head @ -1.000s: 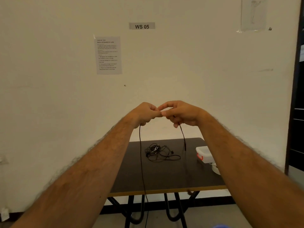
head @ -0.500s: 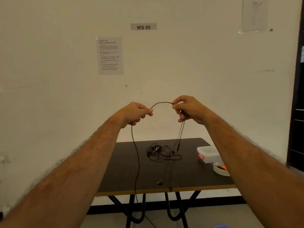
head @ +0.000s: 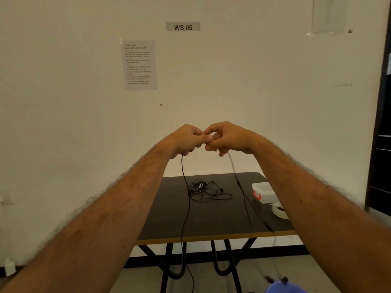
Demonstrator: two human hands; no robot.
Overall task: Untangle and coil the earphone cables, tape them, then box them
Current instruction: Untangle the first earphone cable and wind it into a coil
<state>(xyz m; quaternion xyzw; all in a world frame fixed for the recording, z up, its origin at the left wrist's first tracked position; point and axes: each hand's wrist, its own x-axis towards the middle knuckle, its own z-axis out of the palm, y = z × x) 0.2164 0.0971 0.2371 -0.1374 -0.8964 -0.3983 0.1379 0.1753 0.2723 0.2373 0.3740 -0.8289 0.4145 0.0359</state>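
Both hands are raised in front of the wall, fingertips touching. My left hand pinches a thin black earphone cable that hangs straight down past the table's front edge. My right hand grips the same cable, whose other strands swing down blurred, ending in two small earbuds near the bottom. A tangled heap of black earphone cables lies on the dark table. A clear plastic box with a red latch sits at the table's right edge.
A tape roll lies just in front of the box, partly hidden by my right forearm. A blue object shows at the bottom edge. A dark cabinet stands at the far right. Papers and a "WS 05" sign hang on the wall.
My hands came apart with an arc of cable between them, then closed together again. The right-hand strands now hang longer and swing.
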